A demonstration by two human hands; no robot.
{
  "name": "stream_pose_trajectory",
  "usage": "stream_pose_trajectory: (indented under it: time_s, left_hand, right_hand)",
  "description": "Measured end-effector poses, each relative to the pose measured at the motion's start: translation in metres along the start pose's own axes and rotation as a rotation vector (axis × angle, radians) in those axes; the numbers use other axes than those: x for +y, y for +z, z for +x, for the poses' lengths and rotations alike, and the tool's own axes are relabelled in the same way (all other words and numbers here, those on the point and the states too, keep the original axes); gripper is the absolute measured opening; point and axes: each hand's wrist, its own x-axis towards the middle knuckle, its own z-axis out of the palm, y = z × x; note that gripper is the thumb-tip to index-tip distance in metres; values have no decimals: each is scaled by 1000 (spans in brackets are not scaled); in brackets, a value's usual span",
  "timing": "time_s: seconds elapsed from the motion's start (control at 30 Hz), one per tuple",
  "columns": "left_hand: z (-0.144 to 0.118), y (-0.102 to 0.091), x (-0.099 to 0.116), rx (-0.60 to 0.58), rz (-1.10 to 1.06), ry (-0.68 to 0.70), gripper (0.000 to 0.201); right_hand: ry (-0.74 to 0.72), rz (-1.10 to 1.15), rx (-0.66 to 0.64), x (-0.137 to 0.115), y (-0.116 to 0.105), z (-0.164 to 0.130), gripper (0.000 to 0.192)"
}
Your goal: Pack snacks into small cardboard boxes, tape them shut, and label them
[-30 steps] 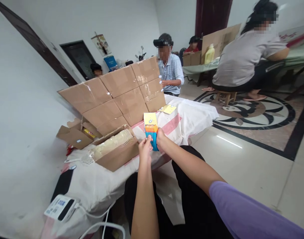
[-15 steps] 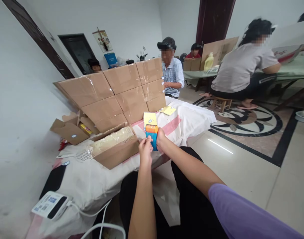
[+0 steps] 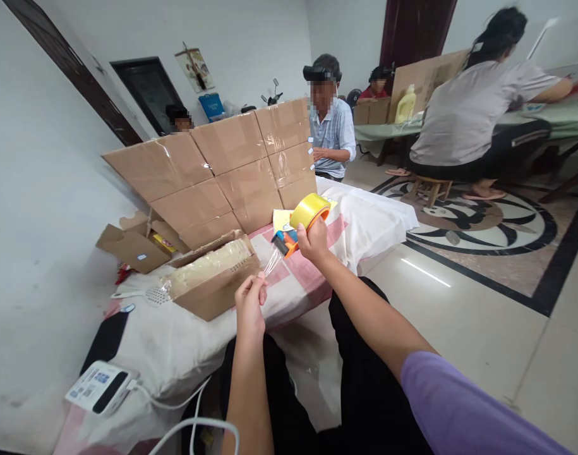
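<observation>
My right hand [image 3: 314,241] is closed round a tape dispenser [image 3: 291,243] with blue and orange parts, which carries a yellow roll of packing tape [image 3: 310,211]. A clear strip of tape [image 3: 272,261] stretches from the dispenser's dark front end down to my left hand [image 3: 251,296]. The left fingers pinch the free end of that strip. Just left of my hands, an open cardboard box [image 3: 222,284] stands on the cloth-covered table, its top side overlaid with clear, wrinkled film. Behind the dispenser lies a yellow card [image 3: 282,219], partly hidden.
A tall cardboard partition [image 3: 208,170] stands along the table's back. To the left are a smaller open carton [image 3: 127,248], a white slotted turner [image 3: 156,295] and a white device [image 3: 99,387] with a cable. A person [image 3: 333,126] sits beyond the partition.
The dispenser has turned and risen in my right hand, bringing the yellow roll into sight. My left hand has moved down and left, drawing a strip of tape out.
</observation>
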Motion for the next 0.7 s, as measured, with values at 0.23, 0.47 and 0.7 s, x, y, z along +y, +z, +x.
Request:
stream_pose_trajectory:
  time_s: [0.23, 0.47, 0.7]
  left_hand:
    - [1, -3, 2, 0, 32, 9, 39]
    - [0, 3, -7, -9, 187, 29, 57]
    - [-3, 21, -15, -42, 125, -30, 57]
  right_hand:
    - [-227, 36, 34, 10, -16, 8, 33]
    - [167, 376, 86, -4, -12, -6, 33]
    - [491, 802, 136, -34, 1, -11, 33]
